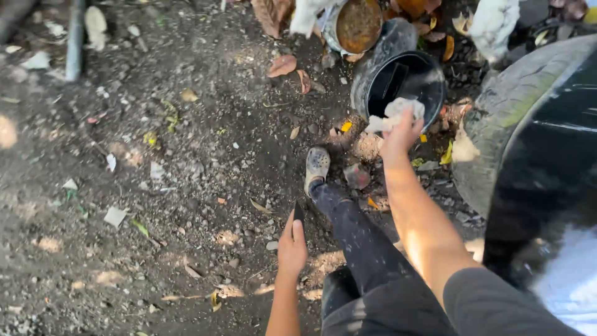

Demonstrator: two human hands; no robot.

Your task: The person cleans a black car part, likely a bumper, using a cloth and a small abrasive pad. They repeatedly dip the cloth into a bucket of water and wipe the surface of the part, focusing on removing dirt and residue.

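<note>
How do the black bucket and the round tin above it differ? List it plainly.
The black bucket is dark inside and larger; the round tin is smaller, with a pale rim. The black bucket has the right hand holding a white rag at its mouth; the round tin holds a rusty brown fill and nobody touches it. The left hand holds a small dark object. Both stand open-topped on the littered dirt ground.

Single head-worn view, looking steeply down from standing height.

Faces forward and down over the person's own leg onto dirt ground (155,205), close enough to show pebbles and leaf scraps; takes in a black bucket (429,78) near the top edge and a tyre (497,118) at the right edge. No second view to overlap with.
</note>
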